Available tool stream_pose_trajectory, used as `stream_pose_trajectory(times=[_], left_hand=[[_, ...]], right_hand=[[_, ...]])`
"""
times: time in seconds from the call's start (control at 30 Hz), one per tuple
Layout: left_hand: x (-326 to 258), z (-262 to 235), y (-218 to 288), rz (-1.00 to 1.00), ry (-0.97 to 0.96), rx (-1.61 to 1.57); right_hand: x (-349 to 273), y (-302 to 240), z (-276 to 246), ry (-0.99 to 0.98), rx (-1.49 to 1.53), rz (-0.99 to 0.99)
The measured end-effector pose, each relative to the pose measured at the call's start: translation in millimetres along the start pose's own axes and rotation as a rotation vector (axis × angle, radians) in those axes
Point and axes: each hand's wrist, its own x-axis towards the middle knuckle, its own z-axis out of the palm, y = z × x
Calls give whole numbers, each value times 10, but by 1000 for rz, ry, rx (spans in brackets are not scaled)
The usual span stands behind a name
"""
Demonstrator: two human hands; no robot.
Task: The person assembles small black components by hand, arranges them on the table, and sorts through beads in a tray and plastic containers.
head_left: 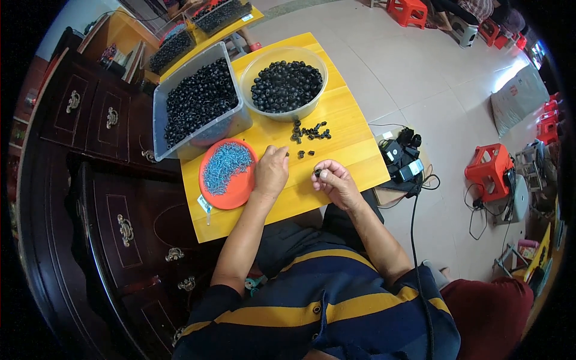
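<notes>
My right hand (336, 181) pinches a small black ring-shaped part (317, 173) just above the yellow table (336, 120). My left hand (271, 170) rests on the table with its fingertips near two loose black parts (305, 153), right beside an orange round lid (228, 173) heaped with small blue-grey pins. A little pile of black parts (309, 131) lies further out. Behind it stand a clear round bowl (284, 82) and a clear rectangular bin (195, 101), both full of black ring parts.
A dark wooden cabinet (102, 180) with brass handles runs along the left. Black chargers and cables (403, 157) sit on a box right of the table. Red plastic stools (491, 169) and a grey sack (521, 97) stand on the tiled floor. More trays of black parts (223, 14) lie beyond.
</notes>
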Motion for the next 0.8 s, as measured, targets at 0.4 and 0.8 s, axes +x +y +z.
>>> stream_pose_trajectory(times=[0.4,0.8], left_hand=[[-147,-173,144,-44,60,-359],[-384,-419,553,-28,57,-535]], right_hand=[[3,79,-30,23,-34,-3],[31,85,-20,15,-81,4]])
